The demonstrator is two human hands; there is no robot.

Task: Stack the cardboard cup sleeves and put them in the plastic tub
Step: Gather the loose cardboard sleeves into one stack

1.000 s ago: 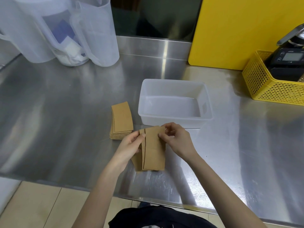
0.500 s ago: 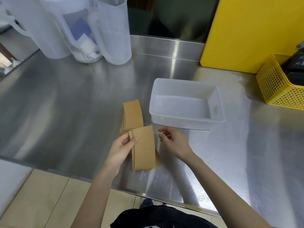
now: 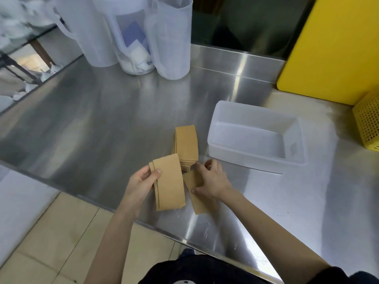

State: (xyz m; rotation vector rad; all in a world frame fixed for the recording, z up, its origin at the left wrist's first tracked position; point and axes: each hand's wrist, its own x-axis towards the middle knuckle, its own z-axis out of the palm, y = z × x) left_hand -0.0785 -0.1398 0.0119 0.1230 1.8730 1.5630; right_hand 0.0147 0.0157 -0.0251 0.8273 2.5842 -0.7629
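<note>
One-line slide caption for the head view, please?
Left hand holds sleeves, right hand presses a loose sleeve; tub empty.

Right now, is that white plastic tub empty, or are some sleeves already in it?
Empty. The plastic tub shows only its bare pale floor; every cardboard sleeve is outside it.

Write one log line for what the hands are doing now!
left hand: holds sleeves | right hand: on loose sleeve | stack: beside tub | tub: empty
</note>
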